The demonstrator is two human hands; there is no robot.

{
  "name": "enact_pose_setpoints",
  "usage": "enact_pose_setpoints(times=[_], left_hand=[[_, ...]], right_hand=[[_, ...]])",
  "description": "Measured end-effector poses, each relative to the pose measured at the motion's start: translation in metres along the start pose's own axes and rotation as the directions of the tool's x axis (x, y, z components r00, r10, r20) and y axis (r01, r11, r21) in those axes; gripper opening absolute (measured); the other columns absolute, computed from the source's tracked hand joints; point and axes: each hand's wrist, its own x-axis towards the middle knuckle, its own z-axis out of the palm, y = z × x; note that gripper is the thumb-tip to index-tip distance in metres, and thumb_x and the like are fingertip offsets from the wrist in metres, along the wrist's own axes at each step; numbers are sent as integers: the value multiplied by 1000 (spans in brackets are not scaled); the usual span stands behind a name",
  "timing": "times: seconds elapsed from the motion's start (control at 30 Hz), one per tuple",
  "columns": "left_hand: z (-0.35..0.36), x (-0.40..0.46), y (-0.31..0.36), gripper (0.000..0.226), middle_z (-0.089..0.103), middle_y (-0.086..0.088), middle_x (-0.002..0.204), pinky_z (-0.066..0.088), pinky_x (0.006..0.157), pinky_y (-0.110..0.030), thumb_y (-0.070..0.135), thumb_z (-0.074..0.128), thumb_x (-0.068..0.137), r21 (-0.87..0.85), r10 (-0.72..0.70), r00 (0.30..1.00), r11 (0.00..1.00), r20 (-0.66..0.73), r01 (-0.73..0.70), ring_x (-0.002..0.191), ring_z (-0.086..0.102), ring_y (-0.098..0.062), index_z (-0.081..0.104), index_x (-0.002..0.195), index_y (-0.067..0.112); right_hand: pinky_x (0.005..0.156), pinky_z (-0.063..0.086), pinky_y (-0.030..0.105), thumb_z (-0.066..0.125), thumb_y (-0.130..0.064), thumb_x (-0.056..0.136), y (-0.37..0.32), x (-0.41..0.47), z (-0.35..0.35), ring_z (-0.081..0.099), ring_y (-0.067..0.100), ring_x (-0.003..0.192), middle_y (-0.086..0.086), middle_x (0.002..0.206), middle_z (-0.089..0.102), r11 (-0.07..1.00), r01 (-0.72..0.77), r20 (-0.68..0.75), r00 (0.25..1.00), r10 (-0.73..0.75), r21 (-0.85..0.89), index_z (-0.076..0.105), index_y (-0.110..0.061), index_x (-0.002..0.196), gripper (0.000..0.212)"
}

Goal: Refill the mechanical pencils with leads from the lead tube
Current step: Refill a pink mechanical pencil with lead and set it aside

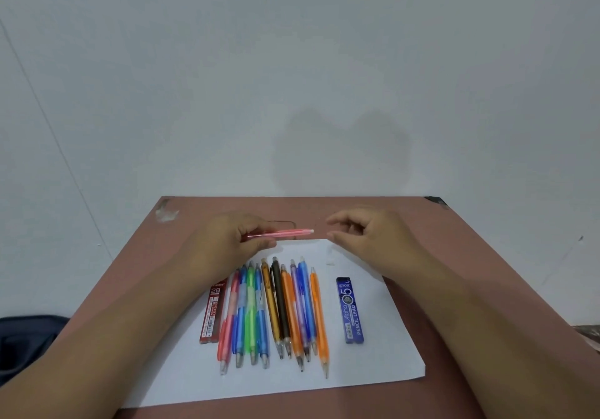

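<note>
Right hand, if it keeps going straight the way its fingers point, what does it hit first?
The right hand points left toward the white cap end of the pink mechanical pencil held by the left hand. It would probably meet that end first, though depth is unclear from one view.

Both my forearms reach forward over the tabletop toward its far edge. My left hand [238, 240] has its fingers curled around a pink pencil [282, 233], held level. My right hand [367, 236] hovers just beside its tip, fingers loosely bent, holding nothing.
</note>
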Motion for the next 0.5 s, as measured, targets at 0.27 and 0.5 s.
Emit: enact_pose_setpoints(times=[0.27, 0.5], left_hand=[[2, 3, 4, 26, 58, 36, 84, 48, 72, -17, 43, 68, 88, -44, 38, 999, 998, -6, -38, 83, 61, 9, 68, 114, 47], [3, 5, -6, 24, 60, 34, 89, 55, 76, -24, 44, 64, 90, -14, 6, 1000, 1000, -22, -7, 85, 62, 6, 68, 114, 44]], right_hand=[[70, 49, 17, 68, -34, 94, -6, 8, 20, 60, -3, 85, -19, 88, 66, 1000, 4, 64, 998, -5, 13, 74, -35, 100, 9], [63, 40, 10, 71, -30, 92, 5, 12, 10, 57, -11, 77, -18, 82, 67, 997, -61, -24, 998, 62, 40, 77, -33, 96, 7]])
